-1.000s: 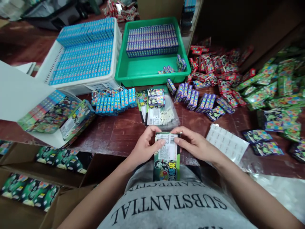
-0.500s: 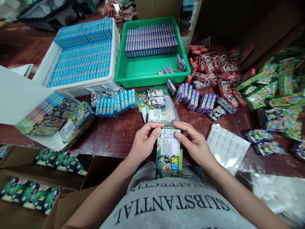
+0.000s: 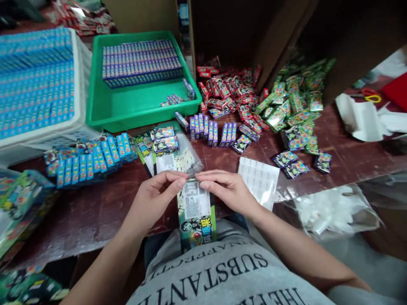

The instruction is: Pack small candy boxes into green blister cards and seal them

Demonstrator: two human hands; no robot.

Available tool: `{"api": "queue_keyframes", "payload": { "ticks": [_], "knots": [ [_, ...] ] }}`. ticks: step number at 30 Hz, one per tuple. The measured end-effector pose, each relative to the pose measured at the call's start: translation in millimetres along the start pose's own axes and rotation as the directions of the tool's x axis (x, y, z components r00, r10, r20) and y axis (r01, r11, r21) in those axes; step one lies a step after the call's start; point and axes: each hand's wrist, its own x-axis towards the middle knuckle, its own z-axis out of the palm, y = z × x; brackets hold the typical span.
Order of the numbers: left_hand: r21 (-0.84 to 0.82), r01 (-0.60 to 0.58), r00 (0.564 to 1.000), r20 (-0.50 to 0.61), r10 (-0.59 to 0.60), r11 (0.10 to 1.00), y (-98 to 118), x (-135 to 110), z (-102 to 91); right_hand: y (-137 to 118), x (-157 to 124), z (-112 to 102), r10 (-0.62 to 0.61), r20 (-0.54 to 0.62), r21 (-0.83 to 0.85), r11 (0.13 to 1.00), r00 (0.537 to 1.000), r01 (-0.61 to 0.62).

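Between my two hands is a green and black printed candy bag [image 3: 195, 228] with a white label, lying against the table edge and my shirt. My left hand [image 3: 163, 190] pinches its upper left edge between thumb and fingers. On the upper right edge my right hand [image 3: 222, 188] has the same kind of pinch. Just beyond my fingertips lie more flat printed bags [image 3: 167, 163] with clear plastic parts. Two small dark candy boxes [image 3: 165, 144] rest on those bags. What is inside the held bag cannot be made out.
A green tray [image 3: 140, 101] holds rows of purple boxes, beside a white crate [image 3: 81, 76] of blue boxes. Blue boxes [image 3: 92, 159] stand in front. Red packets [image 3: 229, 87] and green packets [image 3: 294, 97] are heaped at the back right. A sticker sheet [image 3: 259, 178] lies right.
The view has turned to the right, so everything appears further left and scissors show at the far right. Both hands still pinch the bag's upper edge, fingertips slightly closer together.
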Motion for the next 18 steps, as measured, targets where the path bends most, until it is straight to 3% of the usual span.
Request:
{"api": "queue_keyframes", "payload": {
  "ticks": [5,9,12,15,16,18],
  "knots": [
    [-0.032,0.057,0.998,0.028,-0.057,0.998,18.0,16.3,16.8,-2.3,5.6,-10.8,0.288,-0.099,0.233,0.937,0.952,-0.259],
    [-0.015,0.034,0.991,0.129,-0.032,0.999,26.1,24.5,27.4,-2.0,-2.6,-27.9,0.339,-0.094,0.284,0.91,0.936,-0.302],
    [0.032,0.014,0.978,0.21,-0.02,0.999,26.8,28.3,35.5,-2.5,-17.8,-48.1,0.289,-0.022,0.159,0.946,0.957,-0.282],
    [0.055,-0.054,0.962,0.269,0.037,0.997,20.9,36.9,51.3,-2.9,-28.2,-78.6,0.126,0.036,-0.107,0.987,0.991,-0.121],
    [0.06,-0.077,0.951,0.304,0.055,0.995,18.2,41.0,58.9,-2.7,-28.9,-91.6,0.056,0.022,-0.255,0.966,0.998,-0.049],
    [0.067,-0.112,0.916,0.394,0.077,0.991,13.6,49.6,76.3,-1.2,-26.2,-119.7,-0.049,-0.036,-0.588,0.809,0.998,0.019]
  ]
}}
